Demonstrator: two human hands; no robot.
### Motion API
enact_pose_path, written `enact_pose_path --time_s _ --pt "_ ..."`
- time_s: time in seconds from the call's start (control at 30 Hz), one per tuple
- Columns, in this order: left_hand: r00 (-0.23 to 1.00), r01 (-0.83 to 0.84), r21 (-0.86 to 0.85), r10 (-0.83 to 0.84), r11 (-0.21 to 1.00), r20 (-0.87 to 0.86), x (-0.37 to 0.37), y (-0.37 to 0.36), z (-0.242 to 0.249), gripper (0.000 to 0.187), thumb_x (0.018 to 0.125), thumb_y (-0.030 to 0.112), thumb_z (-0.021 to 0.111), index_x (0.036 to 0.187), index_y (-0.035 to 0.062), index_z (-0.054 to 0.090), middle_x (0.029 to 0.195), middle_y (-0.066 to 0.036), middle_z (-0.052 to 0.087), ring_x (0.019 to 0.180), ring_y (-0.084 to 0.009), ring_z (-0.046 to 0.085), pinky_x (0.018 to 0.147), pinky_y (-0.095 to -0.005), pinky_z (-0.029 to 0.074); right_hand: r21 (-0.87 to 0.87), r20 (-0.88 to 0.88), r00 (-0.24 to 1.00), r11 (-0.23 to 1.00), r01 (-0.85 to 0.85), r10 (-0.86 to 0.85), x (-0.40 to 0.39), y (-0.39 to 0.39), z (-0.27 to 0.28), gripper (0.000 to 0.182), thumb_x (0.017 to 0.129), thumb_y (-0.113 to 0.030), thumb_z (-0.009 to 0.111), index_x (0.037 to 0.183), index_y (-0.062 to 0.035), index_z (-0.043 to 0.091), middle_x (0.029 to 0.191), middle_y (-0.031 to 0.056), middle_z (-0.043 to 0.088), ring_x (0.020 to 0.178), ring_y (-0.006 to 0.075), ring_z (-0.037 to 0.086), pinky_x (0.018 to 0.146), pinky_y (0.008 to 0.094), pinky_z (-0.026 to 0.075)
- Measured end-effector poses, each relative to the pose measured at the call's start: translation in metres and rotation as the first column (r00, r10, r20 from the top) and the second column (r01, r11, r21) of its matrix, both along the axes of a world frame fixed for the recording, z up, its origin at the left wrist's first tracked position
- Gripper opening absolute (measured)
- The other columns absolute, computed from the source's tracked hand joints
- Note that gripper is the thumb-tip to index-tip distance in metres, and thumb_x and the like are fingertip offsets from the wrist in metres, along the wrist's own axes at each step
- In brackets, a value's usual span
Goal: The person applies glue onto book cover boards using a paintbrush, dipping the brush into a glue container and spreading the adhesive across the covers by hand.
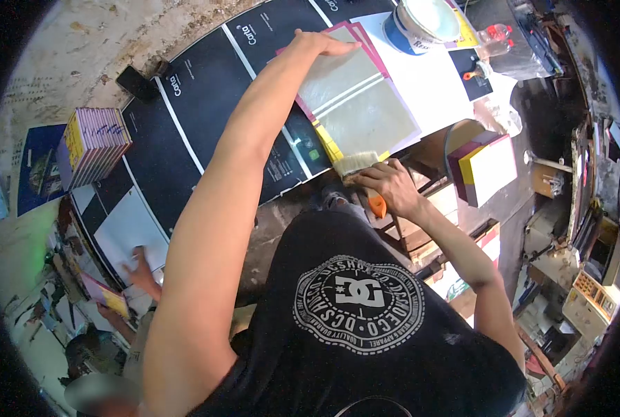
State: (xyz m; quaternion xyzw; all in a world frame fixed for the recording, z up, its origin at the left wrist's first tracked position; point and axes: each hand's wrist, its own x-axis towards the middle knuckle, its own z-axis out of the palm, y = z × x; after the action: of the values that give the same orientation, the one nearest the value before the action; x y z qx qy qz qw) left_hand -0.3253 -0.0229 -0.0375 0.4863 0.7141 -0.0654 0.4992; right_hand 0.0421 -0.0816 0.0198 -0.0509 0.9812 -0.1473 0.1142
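Observation:
My left hand (318, 44) reaches to the far end of a stack of grey-faced cover sheets (365, 118) with purple and yellow edges. Its fingers are stretched out and rest on the top sheet. A wide flat paintbrush (357, 163) with pale bristles and an orange handle is in my right hand (392, 186), closed around it. The bristles lie at the near edge of the stack. The grey face looks slightly glossy, with a white double line across it.
A white bucket (403, 33) stands beyond the stack on a white sheet (449, 90). Stacked books (96, 142) and a phone-like dark object (137, 83) are at left. Another person's hand (142, 272) touches a white panel. More covers (487, 170) sit at right.

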Motion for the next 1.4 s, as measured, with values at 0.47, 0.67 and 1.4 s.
enact_pose_path --time_s 0.47,0.67,1.4 --pt "1.000 0.000 -0.004 0.000 1.000 -0.002 0.005 -0.001 -0.003 0.094 0.080 0.082 0.032 0.151 0.0203 0.025 0.150 -0.017 0.039 0.135 -0.0339 0.035 0.104 -0.0521 0.029 -0.120 -0.091 0.993 0.991 0.062 -0.073 -0.009 -0.011 -0.010 0.044 0.083 -0.016 0.056 0.126 -0.0229 0.061 0.118 -0.0004 0.065 0.103 0.0179 0.061 0.087 0.0347 0.042" --pt "1.000 -0.014 0.012 0.014 1.000 0.005 0.005 0.000 -0.003 0.093 0.081 0.081 0.033 0.151 0.0198 0.027 0.150 -0.017 0.039 0.135 -0.0341 0.035 0.104 -0.0527 0.029 -0.005 -0.225 0.963 0.989 0.151 -0.148 -0.037 0.022 0.033 0.041 0.085 -0.026 0.054 0.125 -0.0225 0.061 0.119 -0.0011 0.064 0.107 0.0176 0.059 0.082 0.0348 0.040" --pt "0.999 0.009 -0.001 -0.009 1.000 -0.035 0.006 0.003 -0.005 0.090 0.083 0.078 0.036 0.149 0.0178 0.031 0.150 -0.016 0.039 0.136 -0.0348 0.034 0.106 -0.0552 0.027 0.035 -0.168 0.985 0.999 -0.030 0.035 0.020 0.018 0.025 0.039 0.087 -0.020 0.053 0.124 -0.0238 0.063 0.123 -0.0039 0.064 0.113 0.0159 0.058 0.092 0.0403 0.039"
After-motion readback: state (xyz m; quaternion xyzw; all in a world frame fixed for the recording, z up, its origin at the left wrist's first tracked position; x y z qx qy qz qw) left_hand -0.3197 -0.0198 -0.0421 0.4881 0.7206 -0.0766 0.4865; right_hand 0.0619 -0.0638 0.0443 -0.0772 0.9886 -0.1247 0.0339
